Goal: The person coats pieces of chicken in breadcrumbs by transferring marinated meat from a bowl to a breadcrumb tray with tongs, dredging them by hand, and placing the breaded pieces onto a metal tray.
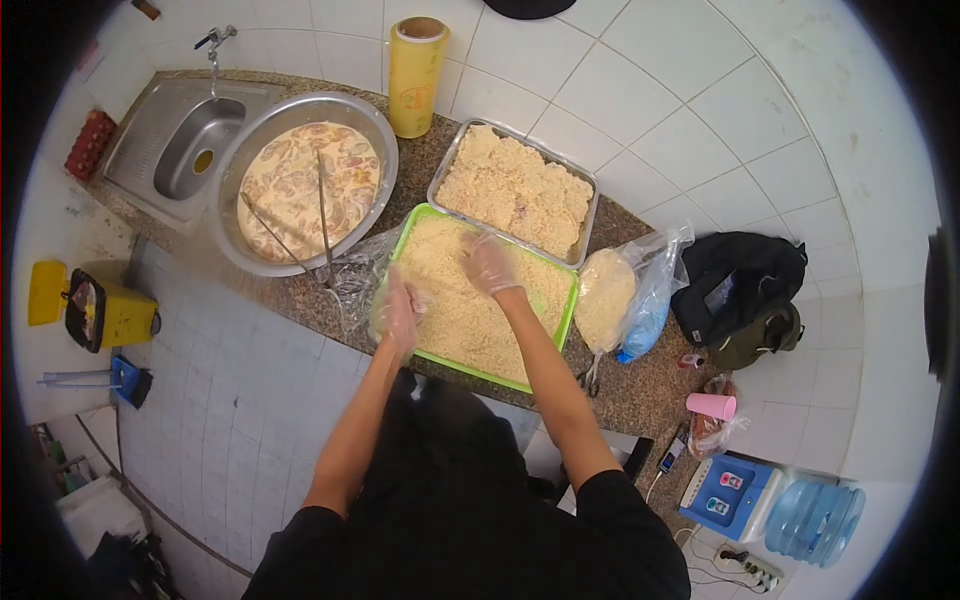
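A green-rimmed tray [480, 374] full of pale breadcrumbs [455, 325] lies in front of me on the counter. My left hand [403, 312], in a clear plastic glove, is at the tray's left edge with its fingers stretched out. Gloved the same way, my right hand [487, 262] reaches down onto the crumbs near the far side, its fingers extended and slightly blurred. Neither hand shows a piece gripped. Behind, a metal tray [585, 235] carries crumb-coated pieces [515, 190]. To the left, a large metal bowl [385, 135] holds pieces in creamy liquid, with metal tongs [322, 205] resting in it.
A sink [190, 150] and a yellow film roll [416, 80] are along the wall. On the right lie a bag of crumbs [605, 295], a blue bag [648, 315], scissors [590, 378], a black bag [740, 270] and a pink cup [711, 405]. Crumpled plastic [355, 285] touches the green tray's left side.
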Available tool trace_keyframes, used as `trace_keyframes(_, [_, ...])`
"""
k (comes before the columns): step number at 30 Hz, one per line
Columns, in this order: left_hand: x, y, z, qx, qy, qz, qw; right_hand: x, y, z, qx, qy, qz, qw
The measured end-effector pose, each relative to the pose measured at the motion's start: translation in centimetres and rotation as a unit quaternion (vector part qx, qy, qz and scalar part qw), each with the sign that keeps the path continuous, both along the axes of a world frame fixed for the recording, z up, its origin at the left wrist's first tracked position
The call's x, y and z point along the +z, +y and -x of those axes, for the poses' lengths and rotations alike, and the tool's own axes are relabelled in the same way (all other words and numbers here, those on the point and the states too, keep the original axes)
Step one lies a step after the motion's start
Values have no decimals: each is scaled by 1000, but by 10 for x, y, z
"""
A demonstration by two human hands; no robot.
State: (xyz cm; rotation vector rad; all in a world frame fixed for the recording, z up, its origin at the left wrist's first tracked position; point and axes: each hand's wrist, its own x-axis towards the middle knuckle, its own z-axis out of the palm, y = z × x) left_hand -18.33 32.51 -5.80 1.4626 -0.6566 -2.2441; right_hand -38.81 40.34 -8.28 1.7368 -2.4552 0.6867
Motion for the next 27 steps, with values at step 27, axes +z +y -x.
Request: trace_keyframes(27, [27,-9,-46,50,22,100,993,-3,-21,-57,104,-248,-49,962])
